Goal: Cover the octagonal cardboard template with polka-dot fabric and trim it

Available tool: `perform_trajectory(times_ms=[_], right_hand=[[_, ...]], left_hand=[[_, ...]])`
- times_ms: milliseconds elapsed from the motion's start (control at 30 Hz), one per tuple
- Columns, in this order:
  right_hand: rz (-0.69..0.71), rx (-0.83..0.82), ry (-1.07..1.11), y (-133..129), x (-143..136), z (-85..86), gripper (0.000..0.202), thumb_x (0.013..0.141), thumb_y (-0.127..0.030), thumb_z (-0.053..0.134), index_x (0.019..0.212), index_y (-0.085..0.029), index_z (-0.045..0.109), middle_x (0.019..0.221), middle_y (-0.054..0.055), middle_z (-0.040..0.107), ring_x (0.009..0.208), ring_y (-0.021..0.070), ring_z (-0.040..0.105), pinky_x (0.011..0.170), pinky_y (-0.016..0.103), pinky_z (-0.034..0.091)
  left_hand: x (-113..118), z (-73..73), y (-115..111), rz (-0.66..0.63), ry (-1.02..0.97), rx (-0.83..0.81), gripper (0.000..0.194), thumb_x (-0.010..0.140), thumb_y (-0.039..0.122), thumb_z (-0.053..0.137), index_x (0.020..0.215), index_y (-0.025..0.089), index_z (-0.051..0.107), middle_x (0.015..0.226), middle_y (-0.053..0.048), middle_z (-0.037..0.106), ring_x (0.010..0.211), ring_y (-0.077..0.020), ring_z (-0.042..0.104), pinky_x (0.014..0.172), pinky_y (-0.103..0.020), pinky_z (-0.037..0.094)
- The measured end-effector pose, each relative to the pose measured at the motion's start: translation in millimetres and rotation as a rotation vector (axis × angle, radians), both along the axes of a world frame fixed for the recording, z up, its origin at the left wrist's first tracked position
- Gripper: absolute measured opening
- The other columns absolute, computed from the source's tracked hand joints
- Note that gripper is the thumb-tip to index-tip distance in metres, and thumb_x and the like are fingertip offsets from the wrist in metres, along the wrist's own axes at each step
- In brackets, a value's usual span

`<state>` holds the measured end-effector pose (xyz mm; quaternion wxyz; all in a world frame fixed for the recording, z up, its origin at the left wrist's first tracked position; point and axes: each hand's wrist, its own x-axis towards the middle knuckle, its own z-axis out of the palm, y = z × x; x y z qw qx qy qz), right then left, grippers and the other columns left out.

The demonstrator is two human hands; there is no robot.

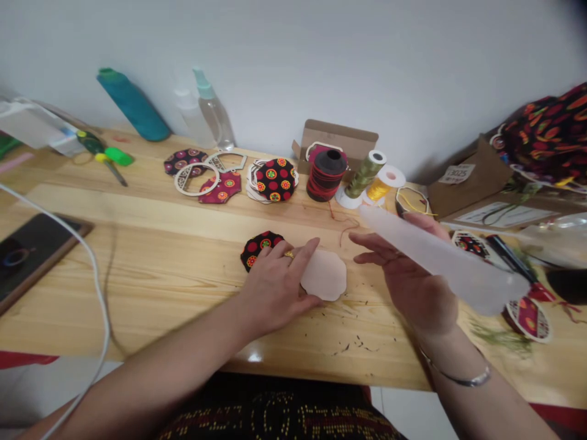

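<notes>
My left hand [279, 278] rests over a pale pink scalloped piece [326, 275] on the wooden table, its thumb and fingers at the piece's left side. Beside it, partly under my fingers, lies a black patterned fabric piece [257, 247] with red and yellow flowers. To the right, my right hand [408, 269] is raised with a long translucent white sheet [440, 256] held between thumb and palm, its fingers pointing left. Small dark scraps [348, 345] are scattered on the wood below the pale piece.
Behind stand a black-and-red thread cone [326, 176], green thread [364, 174] and yellow thread [381, 183]. Flowered pieces [275, 179] and a white ring [197, 179] lie left of them. A phone [34, 253] and white cable [98, 287] are at left, a cardboard box [477, 183] at right.
</notes>
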<state>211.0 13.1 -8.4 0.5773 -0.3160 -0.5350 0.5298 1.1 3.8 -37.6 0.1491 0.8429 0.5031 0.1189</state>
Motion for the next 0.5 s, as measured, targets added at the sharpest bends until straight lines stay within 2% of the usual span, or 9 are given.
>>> perform_trajectory(times_ms=[133, 167, 300, 333, 433, 500], right_hand=[[-0.032, -0.026, -0.131, -2.7, 7.4, -12.6, 0.050, 0.078, -0.054, 0.065, 0.120, -0.027, 0.057, 0.083, 0.004, 0.072, 0.074, 0.0236, 0.069, 0.055, 0.035, 0.056], [-0.058, -0.034, -0.186, -3.0, 10.0, -16.6, 0.049, 0.079, -0.053, 0.064, 0.118, -0.026, 0.059, 0.083, 0.004, 0.071, 0.071, 0.0217, 0.067, 0.053, 0.032, 0.054], [-0.165, -0.025, -0.314, -2.6, 12.3, -26.9, 0.034, 0.080, -0.044, 0.067, 0.108, -0.026, 0.067, 0.106, 0.006, 0.067, 0.082, 0.0182, 0.063, 0.056, 0.026, 0.052], [-0.183, -0.025, -0.313, -2.2, 10.8, -27.4, 0.030, 0.080, -0.040, 0.068, 0.106, -0.026, 0.067, 0.104, 0.005, 0.067, 0.078, 0.0169, 0.062, 0.055, 0.025, 0.051], [-0.236, -0.053, -0.291, -0.3, 4.7, -25.2, 0.026, 0.077, -0.033, 0.073, 0.099, -0.023, 0.065, 0.079, 0.000, 0.065, 0.057, 0.0118, 0.056, 0.047, 0.023, 0.046], [-0.258, -0.076, -0.299, 0.6, 1.6, -22.1, 0.027, 0.073, -0.030, 0.076, 0.096, -0.021, 0.064, 0.071, -0.002, 0.062, 0.052, 0.0108, 0.055, 0.045, 0.023, 0.047]], left_hand=[[0.5, -1.9, -3.4, -0.001, -0.012, 0.022, 0.088, 0.073, 0.054, 0.067, 0.144, 0.017, 0.029, 0.126, -0.013, 0.063, 0.110, -0.0343, 0.052, 0.093, -0.048, 0.040], [0.3, -2.5, -4.0, 0.002, -0.022, 0.023, 0.090, 0.072, 0.054, 0.068, 0.144, 0.018, 0.029, 0.126, -0.012, 0.063, 0.111, -0.0343, 0.051, 0.094, -0.048, 0.039], [-0.8, -2.5, -2.9, 0.022, -0.105, -0.013, 0.104, 0.065, 0.059, 0.072, 0.146, 0.018, 0.022, 0.127, -0.010, 0.062, 0.112, -0.0345, 0.047, 0.097, -0.048, 0.037], [-1.0, -1.7, -2.1, 0.031, -0.134, -0.023, 0.108, 0.063, 0.060, 0.073, 0.146, 0.017, 0.020, 0.128, -0.010, 0.061, 0.113, -0.0343, 0.045, 0.097, -0.048, 0.036], [-1.6, 1.2, 0.1, 0.060, -0.202, -0.048, 0.118, 0.060, 0.058, 0.076, 0.148, 0.015, 0.011, 0.133, -0.011, 0.057, 0.117, -0.0341, 0.038, 0.101, -0.049, 0.033], [-1.8, 2.0, 0.5, 0.066, -0.227, -0.075, 0.123, 0.058, 0.056, 0.078, 0.149, 0.015, 0.006, 0.136, -0.011, 0.054, 0.119, -0.0345, 0.034, 0.102, -0.050, 0.031]])
